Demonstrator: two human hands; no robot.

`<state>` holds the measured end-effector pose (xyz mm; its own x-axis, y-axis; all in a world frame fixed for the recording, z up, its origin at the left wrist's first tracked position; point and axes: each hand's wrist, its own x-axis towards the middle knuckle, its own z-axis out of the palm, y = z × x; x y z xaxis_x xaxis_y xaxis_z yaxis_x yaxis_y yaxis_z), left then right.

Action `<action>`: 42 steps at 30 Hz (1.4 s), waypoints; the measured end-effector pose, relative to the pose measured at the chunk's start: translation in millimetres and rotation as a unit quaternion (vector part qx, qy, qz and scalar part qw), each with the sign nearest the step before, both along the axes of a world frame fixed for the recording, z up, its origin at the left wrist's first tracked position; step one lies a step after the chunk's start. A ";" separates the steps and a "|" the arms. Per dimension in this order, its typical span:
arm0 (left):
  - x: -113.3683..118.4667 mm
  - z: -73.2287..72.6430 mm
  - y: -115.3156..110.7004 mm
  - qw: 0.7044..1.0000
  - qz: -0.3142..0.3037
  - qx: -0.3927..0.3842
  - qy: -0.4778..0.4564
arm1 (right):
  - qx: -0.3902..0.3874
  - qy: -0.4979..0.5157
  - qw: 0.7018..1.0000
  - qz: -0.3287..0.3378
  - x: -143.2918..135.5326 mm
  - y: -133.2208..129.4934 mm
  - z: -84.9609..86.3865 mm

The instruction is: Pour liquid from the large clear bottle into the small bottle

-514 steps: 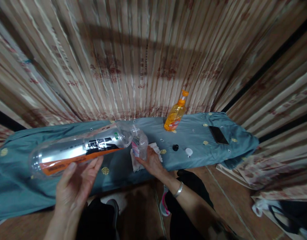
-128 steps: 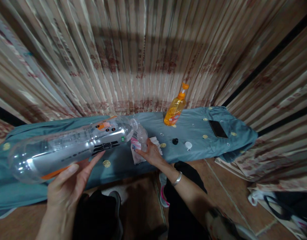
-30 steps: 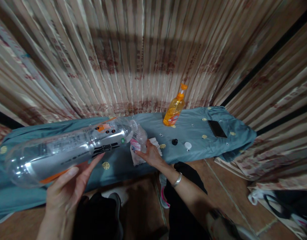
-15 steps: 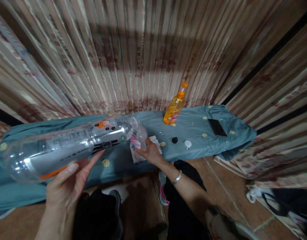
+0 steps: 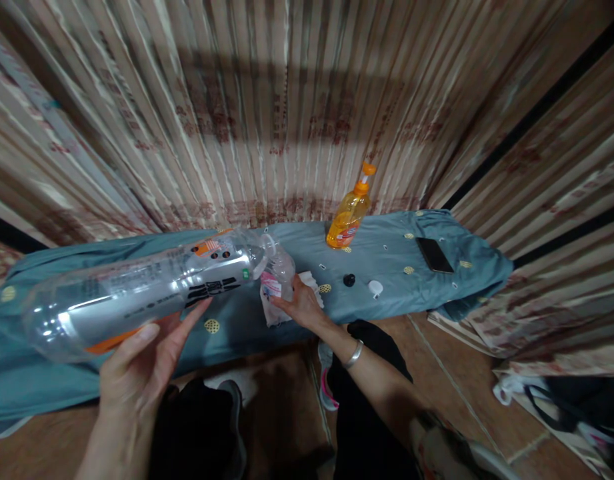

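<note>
My left hand (image 5: 147, 357) is wrapped round a large clear plastic bottle (image 5: 151, 293) with a silver and orange label. The bottle lies nearly level, its neck at the right, touching or just over the mouth of a small clear bottle (image 5: 283, 267). Round that small bottle, which has a pink and white label, the fingers of my right hand (image 5: 301, 303) are closed. Beneath it a pale cloth (image 5: 274, 315) is spread. Whether liquid runs between the two necks I cannot make out.
On the blue-green covered bench (image 5: 377, 230) stands an orange pump bottle (image 5: 347, 220). A black cap (image 5: 349, 280), a white cap (image 5: 375, 288) and a dark phone (image 5: 435, 255) lie to the right. Pleated curtains (image 5: 267, 120) hang behind; a black bag (image 5: 571, 400) is at lower right.
The large bottle and my left hand have shifted slightly right, with the bottle's base coming in a little. My right hand and the small bottle look unmoved.
</note>
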<state>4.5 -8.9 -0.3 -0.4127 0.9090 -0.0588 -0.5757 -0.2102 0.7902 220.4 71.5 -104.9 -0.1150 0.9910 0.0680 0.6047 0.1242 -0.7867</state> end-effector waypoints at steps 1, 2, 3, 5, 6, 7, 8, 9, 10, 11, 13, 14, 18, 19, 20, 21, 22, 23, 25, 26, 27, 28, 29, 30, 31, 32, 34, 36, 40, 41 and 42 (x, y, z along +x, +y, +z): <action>0.6 0.3 0.1 1.000 0.002 -0.001 -0.006 | 0.001 0.001 1.000 0.002 0.0 -0.2 0.3; 1.4 0.8 0.3 1.000 0.003 -0.004 -0.011 | 0.001 0.003 1.000 0.003 0.0 -0.3 0.7; 2.2 1.4 0.5 1.000 0.005 -0.006 -0.014 | -0.001 0.006 1.000 0.005 0.0 -0.5 1.0; 3.8 2.7 1.1 1.000 0.007 -0.009 -0.015 | -0.004 0.010 1.000 0.007 0.1 -0.7 1.5; 4.5 3.3 1.6 1.000 0.006 -0.010 -0.014 | -0.006 0.010 1.000 0.006 0.1 -0.7 1.6; 5.1 3.7 2.0 1.000 0.004 -0.010 -0.013 | -0.007 0.008 1.000 0.003 0.1 -0.7 1.5; 5.6 4.0 2.4 1.000 0.005 -0.010 -0.015 | -0.009 0.004 1.000 0.001 0.1 -0.7 1.4; 6.0 4.3 2.7 1.000 0.006 -0.011 -0.017 | -0.011 0.001 1.000 -0.001 0.1 -0.6 1.3; 6.3 4.6 2.9 1.000 0.009 -0.011 -0.020 | -0.013 0.000 1.000 -0.002 0.1 -0.6 1.2; 6.5 5.0 2.9 1.000 0.012 -0.011 -0.022 | -0.015 0.000 1.000 -0.002 0.0 -0.5 1.1; 6.8 6.0 2.9 1.000 0.013 -0.012 -0.026 | -0.014 0.003 1.000 -0.001 -0.2 -0.7 1.4; 7.0 6.4 2.9 1.000 0.010 -0.011 -0.026 | -0.012 0.005 1.000 0.000 -0.3 -0.9 1.7; 7.1 6.7 3.5 1.000 0.006 -0.012 -0.028 | -0.005 0.011 1.000 0.002 -0.5 -1.6 2.8; 7.0 6.3 3.7 0.999 0.008 -0.012 -0.029 | -0.004 0.014 1.000 0.004 -0.4 -1.5 2.7; 6.8 5.7 3.8 0.999 0.009 -0.011 -0.030 | -0.005 0.016 1.000 0.006 -0.2 -1.2 2.3; 6.5 5.2 3.8 0.999 0.010 -0.011 -0.031 | -0.006 0.017 1.000 0.008 0.0 -0.9 1.8; 6.2 4.7 3.7 0.999 0.009 -0.010 -0.032 | -0.007 0.017 1.000 0.009 0.2 -0.5 1.2; 5.8 4.5 3.7 0.999 0.009 -0.010 -0.033 | -0.008 0.015 1.000 0.010 0.4 -0.1 0.5; 5.2 4.4 3.6 0.999 0.006 -0.011 -0.033 | -0.006 0.008 1.000 0.008 0.6 0.6 -0.7; 4.9 4.6 3.7 0.999 0.005 -0.010 -0.033 | -0.006 0.005 1.000 0.007 0.6 0.9 -1.0; 4.7 4.8 3.9 0.999 0.004 -0.008 -0.031 | -0.005 0.003 1.000 0.007 0.6 1.0 -1.2; 4.5 5.0 4.1 1.000 0.003 -0.006 -0.029 | -0.005 0.001 1.000 0.005 0.4 1.0 -1.3; 4.2 5.0 4.4 1.000 0.002 -0.003 -0.025 | -0.005 -0.001 1.000 0.003 0.3 0.9 -1.4; 3.9 4.7 4.7 1.000 0.000 -0.001 -0.021 | -0.004 -0.002 1.000 0.001 0.1 0.8 -1.5; 3.5 4.2 5.0 1.000 0.000 0.001 -0.017 | 0.000 -0.001 1.000 0.000 -0.1 0.7 -1.7; 3.2 3.4 5.3 1.000 0.002 0.001 -0.015 | 0.004 0.001 1.000 0.000 -0.3 0.6 -2.0; 2.6 1.7 5.7 1.000 0.010 -0.002 -0.016 | 0.012 0.005 1.000 0.004 -0.7 0.6 -3.1; 2.6 0.6 5.8 1.000 0.018 -0.006 -0.020 | 0.014 0.002 1.000 0.004 -1.0 0.9 -4.5; 3.1 2.2 4.9 0.999 0.015 -0.010 -0.029 | 0.012 -0.010 1.000 0.004 -1.0 1.8 -7.2; 3.1 2.9 4.7 0.999 0.016 -0.010 -0.032 | 0.014 -0.008 1.000 0.006 -0.9 1.8 -7.6; 2.9 3.5 4.5 0.999 0.017 -0.011 -0.033 | 0.016 -0.005 1.000 0.008 -0.8 1.8 -7.9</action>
